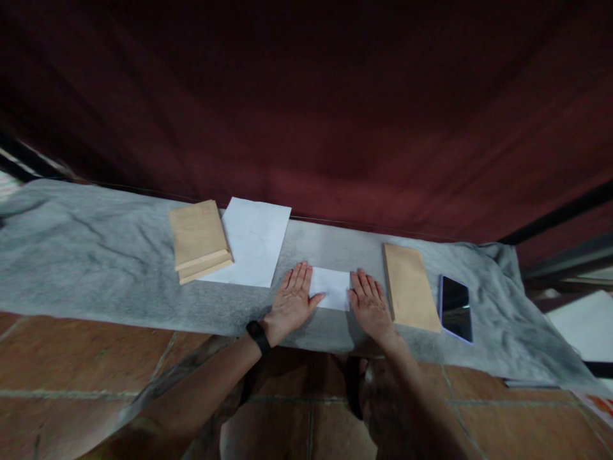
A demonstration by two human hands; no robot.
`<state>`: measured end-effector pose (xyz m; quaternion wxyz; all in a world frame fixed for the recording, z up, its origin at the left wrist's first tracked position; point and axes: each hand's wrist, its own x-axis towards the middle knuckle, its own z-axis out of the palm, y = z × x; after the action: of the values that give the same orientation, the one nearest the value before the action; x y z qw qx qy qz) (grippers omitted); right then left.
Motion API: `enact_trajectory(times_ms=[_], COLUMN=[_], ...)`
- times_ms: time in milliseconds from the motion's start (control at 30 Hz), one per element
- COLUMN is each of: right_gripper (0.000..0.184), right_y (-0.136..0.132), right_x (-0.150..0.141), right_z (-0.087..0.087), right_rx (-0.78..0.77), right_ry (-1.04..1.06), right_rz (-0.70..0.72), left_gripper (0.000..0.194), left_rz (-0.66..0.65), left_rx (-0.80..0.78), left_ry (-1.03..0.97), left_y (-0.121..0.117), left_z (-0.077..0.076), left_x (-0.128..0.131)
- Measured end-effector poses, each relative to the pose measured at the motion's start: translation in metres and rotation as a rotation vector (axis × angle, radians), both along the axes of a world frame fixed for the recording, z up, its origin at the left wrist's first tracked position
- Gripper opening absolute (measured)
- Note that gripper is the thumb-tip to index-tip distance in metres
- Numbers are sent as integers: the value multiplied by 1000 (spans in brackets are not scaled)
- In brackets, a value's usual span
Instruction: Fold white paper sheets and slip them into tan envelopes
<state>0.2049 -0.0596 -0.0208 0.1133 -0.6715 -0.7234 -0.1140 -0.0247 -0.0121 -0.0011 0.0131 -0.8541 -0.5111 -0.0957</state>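
Observation:
A small white rectangle of paper (331,289), which looks folded, lies flat on the grey cloth between my hands. My left hand (294,297) rests flat on its left edge, fingers stretched out and pointing away from me, the thumb on the paper. On the paper's right edge lies my right hand (368,300), also flat with fingers extended. Neither hand grips anything. To the left, larger white sheets (256,239) lie partly under a stack of brown envelopes (198,236). Close by my right hand is another brown envelope stack (412,284).
A phone (456,306) with a purple edge lies right of the envelopes. The grey cloth (96,255) covers a long, narrow surface. Behind it hangs a dark red curtain (306,140). Tiled floor (71,364) shows in front, and a white object (584,326) stands at far right.

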Motion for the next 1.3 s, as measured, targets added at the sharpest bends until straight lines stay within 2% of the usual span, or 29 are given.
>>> enact_trajectory(times_ms=[233,433,567,700,1067,1300], right_gripper=[54,56,55,55,55,58], right_y=[7,11,7,4,1,0], right_x=[3,-25,-40,-44,-42,-35], right_z=[4,10,10,5,-1,-1], right_rx=[21,-46,-101,-90,5,16], right_ry=[90,181,143,74,39,35], right_rz=[-22,142,185,184,144,120], left_gripper=[78,69,61,63,75,75], left_rz=[2,-9,-89,-163,-96,-64], left_rx=[-10,-9,-25,-54,-30,-12], left_ry=[-7,-45,-103,-140,-74,-50], left_y=[0,0,-2,-6,-6,-4], left_z=[1,8,12,9,-1,-4], left_x=[1,2,8,14,11,7])
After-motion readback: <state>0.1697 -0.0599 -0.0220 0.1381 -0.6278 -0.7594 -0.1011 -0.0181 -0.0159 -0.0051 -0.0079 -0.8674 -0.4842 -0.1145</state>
